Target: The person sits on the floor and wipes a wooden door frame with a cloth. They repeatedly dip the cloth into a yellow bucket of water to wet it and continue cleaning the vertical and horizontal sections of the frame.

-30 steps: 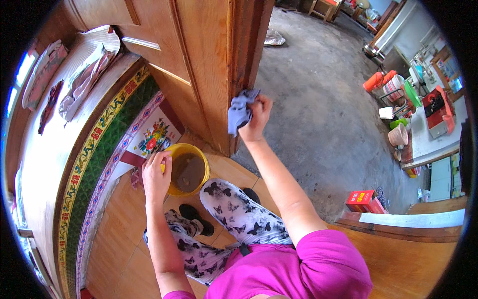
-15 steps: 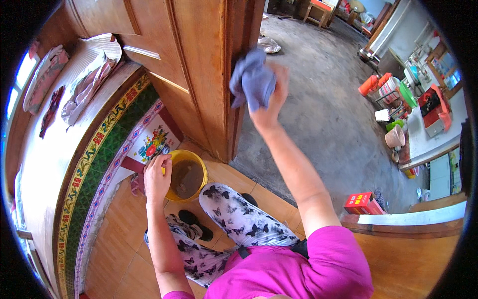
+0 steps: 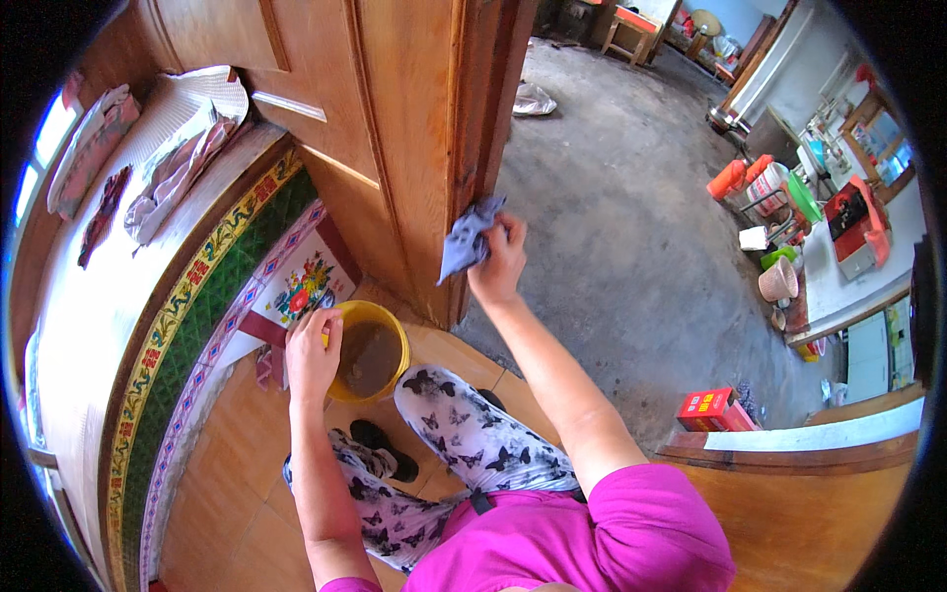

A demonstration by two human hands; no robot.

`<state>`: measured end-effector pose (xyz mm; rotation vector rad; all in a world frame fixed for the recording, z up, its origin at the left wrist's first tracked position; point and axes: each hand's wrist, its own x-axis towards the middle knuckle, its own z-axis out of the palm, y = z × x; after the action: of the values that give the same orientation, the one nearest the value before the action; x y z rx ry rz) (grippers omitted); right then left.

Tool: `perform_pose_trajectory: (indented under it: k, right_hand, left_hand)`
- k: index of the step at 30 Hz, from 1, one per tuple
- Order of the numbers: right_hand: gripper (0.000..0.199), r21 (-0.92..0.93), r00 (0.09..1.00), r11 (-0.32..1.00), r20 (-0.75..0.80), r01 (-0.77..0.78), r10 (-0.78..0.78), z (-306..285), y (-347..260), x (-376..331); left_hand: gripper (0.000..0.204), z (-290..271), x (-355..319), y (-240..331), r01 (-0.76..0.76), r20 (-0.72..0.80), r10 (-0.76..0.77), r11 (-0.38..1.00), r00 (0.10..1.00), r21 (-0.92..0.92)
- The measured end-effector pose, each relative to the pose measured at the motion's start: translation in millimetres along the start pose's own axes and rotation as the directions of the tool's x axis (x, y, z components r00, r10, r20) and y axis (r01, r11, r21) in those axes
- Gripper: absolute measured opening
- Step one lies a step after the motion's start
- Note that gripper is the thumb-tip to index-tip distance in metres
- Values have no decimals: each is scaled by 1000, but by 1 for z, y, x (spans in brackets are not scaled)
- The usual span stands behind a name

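My right hand (image 3: 499,259) grips a blue-grey cloth (image 3: 466,237) and presses it against the edge of a brown wooden door (image 3: 414,128). Below it on the floor stands a yellow bucket (image 3: 386,323) holding murky water. My left hand (image 3: 313,347) rests on the bucket's left rim, fingers curled over it. My legs in butterfly-print trousers (image 3: 464,444) are bent just beside the bucket.
A tiled wall with a green and yellow patterned border (image 3: 187,326) runs on the left, with cloths lying on its top. A grey concrete floor (image 3: 631,227) spreads to the right. A red box (image 3: 715,409) sits by a wooden threshold. Buckets, baskets and furniture crowd the far right.
My right hand with the cloth went up the door edge and has come back down lower. My left hand has stayed at the bucket's rim.
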<state>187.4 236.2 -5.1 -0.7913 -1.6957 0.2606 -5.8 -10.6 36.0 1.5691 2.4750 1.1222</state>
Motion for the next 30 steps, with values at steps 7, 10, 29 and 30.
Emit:
perform_pose_trajectory:
  k: [7, 10, 29, 30]
  right_hand:
    - [43, 100, 966, 982, 224, -158, 132, -22, -15, -30]
    - [39, 218, 991, 967, 72, -130, 117, -31, -28, 12]
    - [49, -147, 970, 963, -53, 226, -236, -38, -66, 115]
    - [47, -125, 974, 967, -8, 223, -226, -35, -52, 95]
  left_hand:
    - [10, -3, 2, 1, 11, -3, -11, 999, 1000, -39]
    - [10, -4, 1, 0, 3, 7, -3, 1000, 1000, -12]
    - [10, -3, 0, 1, -41, -9, 41, 999, 999, -33]
    - [9, -4, 1, 4, -21, 0, 21, 999, 1000, -45]
